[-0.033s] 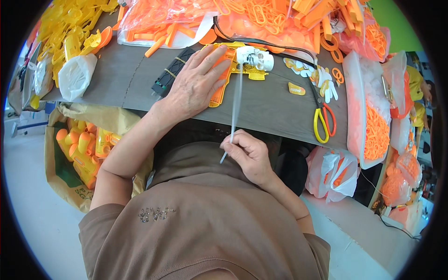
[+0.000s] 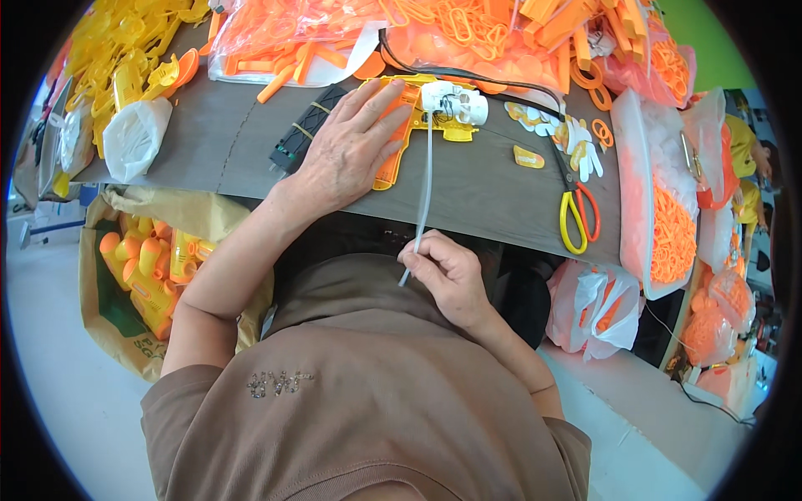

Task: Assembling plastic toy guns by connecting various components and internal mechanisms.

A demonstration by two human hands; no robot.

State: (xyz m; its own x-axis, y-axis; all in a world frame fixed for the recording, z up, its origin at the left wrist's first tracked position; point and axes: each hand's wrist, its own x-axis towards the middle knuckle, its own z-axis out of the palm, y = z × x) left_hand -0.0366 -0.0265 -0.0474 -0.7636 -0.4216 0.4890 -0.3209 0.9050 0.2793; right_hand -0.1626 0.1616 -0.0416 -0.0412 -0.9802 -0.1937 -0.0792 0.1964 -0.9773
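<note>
My left hand [image 2: 344, 154] lies flat with fingers stretched over a yellow toy shell [image 2: 459, 134] and the orange plastic piece [image 2: 388, 174] in it, pressing them against the table. A white mechanism [image 2: 455, 103] with thin dark wires sits at the shell's right end. From it a translucent flexible tube [image 2: 427, 171] runs down past the table edge. My right hand [image 2: 449, 271] pinches the tube near its lower end, in front of my shirt. Beside my left hand rests a black block [image 2: 294, 142] with a tan band around it; my hand hides part of the shell.
Scissors [image 2: 571, 213] with yellow and red handles lie at the right, near stickers [image 2: 582, 150]. A clear bin [image 2: 633, 192] of orange rings stands beyond. Orange parts [image 2: 476, 29] and yellow parts [image 2: 125, 50] heap at the back. A paper bag [image 2: 109, 313] holds toy bodies.
The tube's lower end sits slightly higher and its length bows a little more. My left hand stays in place on the shell.
</note>
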